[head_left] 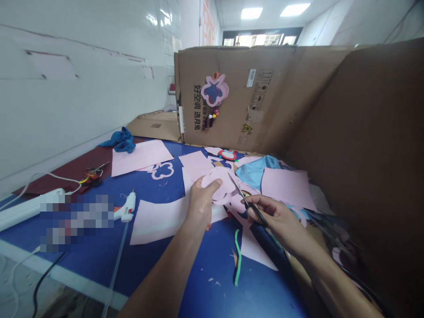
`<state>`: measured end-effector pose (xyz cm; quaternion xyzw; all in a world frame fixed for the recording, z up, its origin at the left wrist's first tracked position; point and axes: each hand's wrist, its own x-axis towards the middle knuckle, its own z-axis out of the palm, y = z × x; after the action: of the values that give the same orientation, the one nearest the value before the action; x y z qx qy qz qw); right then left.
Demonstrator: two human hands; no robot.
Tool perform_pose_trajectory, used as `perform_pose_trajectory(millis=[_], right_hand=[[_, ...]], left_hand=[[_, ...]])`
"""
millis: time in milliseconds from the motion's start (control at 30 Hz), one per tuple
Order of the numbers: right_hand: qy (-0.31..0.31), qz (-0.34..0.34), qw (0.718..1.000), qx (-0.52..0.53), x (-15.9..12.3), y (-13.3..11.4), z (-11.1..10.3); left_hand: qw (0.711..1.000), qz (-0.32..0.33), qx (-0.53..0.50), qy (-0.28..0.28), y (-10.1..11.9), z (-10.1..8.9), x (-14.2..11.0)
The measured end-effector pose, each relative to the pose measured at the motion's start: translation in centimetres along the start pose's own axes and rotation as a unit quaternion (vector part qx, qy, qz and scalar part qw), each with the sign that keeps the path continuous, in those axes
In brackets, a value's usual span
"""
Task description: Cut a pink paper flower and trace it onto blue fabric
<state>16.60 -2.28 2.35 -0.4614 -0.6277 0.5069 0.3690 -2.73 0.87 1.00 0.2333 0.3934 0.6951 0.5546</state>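
My left hand (201, 205) grips a curved piece of pink foam sheet (215, 183) along its lower edge. My right hand (273, 214) is shut on a pair of black-handled scissors (239, 192), whose thin blades point up and left and reach the pink piece's right side. Below both hands lie a pink sheet (159, 221) and a thin green strip (237, 256). More pink sheets (287, 189) and a light blue fabric (254, 172) sit just beyond the scissors.
A hot glue gun (127, 207) and white power strip (29, 212) lie left on the blue table mat (212, 287). Red-handled scissors (94, 174) and a blue cloth (121, 141) lie farther back. Cardboard panels (232, 97) stand behind and right, with a pink flower decoration (214, 90).
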Motion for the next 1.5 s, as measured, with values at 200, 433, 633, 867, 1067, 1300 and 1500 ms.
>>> perform_pose_trajectory(millis=[200, 433, 633, 867, 1067, 1300, 1500], right_hand=[[0.002, -0.001, 1.0, -0.003, 0.09, 0.05, -0.01], [-0.004, 0.006, 1.0, -0.001, 0.09, 0.19, 0.03], [-0.008, 0.017, 1.0, 0.012, -0.03, -0.07, 0.14], [-0.01, 0.011, 1.0, 0.021, -0.03, -0.06, 0.16], [-0.006, 0.006, 1.0, 0.01, 0.03, -0.1, 0.12], [0.0, 0.02, 1.0, 0.021, 0.07, 0.22, 0.28], [-0.01, 0.033, 0.999, 0.037, -0.03, 0.09, 0.41]], left_hand=[[1.0, 0.006, -0.003, 0.004, -0.04, -0.11, 0.18], [1.0, 0.013, -0.007, -0.001, -0.17, -0.17, 0.26], [1.0, 0.012, -0.001, -0.01, -0.14, -0.15, 0.22], [1.0, 0.01, -0.005, -0.012, -0.09, -0.11, 0.2], [1.0, 0.009, -0.003, -0.011, -0.12, -0.19, 0.28], [1.0, 0.014, -0.009, -0.007, 0.08, -0.19, 0.22], [1.0, 0.012, -0.007, -0.004, -0.05, -0.1, 0.18]])
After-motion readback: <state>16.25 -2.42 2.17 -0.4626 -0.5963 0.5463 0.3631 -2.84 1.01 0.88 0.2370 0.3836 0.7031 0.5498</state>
